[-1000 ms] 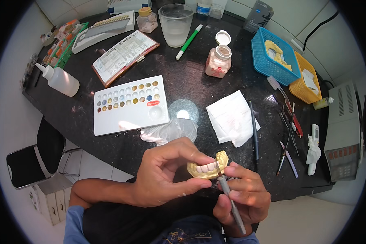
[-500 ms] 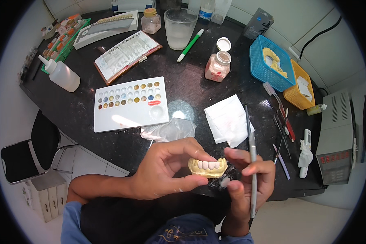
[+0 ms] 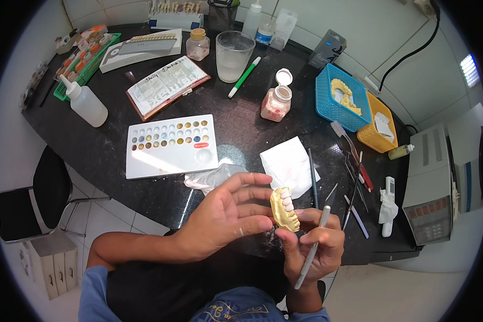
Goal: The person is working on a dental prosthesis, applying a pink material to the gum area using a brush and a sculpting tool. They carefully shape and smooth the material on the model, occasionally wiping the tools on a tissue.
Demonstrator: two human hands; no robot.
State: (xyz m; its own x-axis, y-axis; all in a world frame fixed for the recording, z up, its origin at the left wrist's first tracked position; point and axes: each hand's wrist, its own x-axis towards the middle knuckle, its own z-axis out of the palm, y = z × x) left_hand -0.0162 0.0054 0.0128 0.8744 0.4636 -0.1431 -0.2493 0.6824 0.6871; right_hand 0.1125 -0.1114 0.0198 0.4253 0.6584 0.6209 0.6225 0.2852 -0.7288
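Note:
A yellow plaster dental cast (image 3: 282, 213) with several pale tooth crowns (image 3: 286, 199) along its edge stands tilted nearly upright between my hands. My right hand (image 3: 322, 244) pinches its lower end between thumb and fingers. The same hand also grips a slim metal craft knife (image 3: 312, 252), its blade pointing up and away from the cast. My left hand (image 3: 225, 209) is open beside the cast, fingers spread. Its fingertips and thumb come close to the cast's left side; whether they touch it is hard to tell.
A white paint palette (image 3: 172, 158), plastic wrap (image 3: 209, 177) and folded tissue (image 3: 287, 161) lie beyond my hands. To the right are a dark-handled brush (image 3: 313, 180), tweezers, a toothbrush (image 3: 346, 140) and baskets (image 3: 327, 115). An uncapped powder jar (image 3: 276, 104) and water cup (image 3: 234, 56) stand farther back.
The cast has turned from lying level to nearly upright, passing from my left hand's pinch into my right hand. My left fingers have spread. The knife has tilted, its handle end swinging left.

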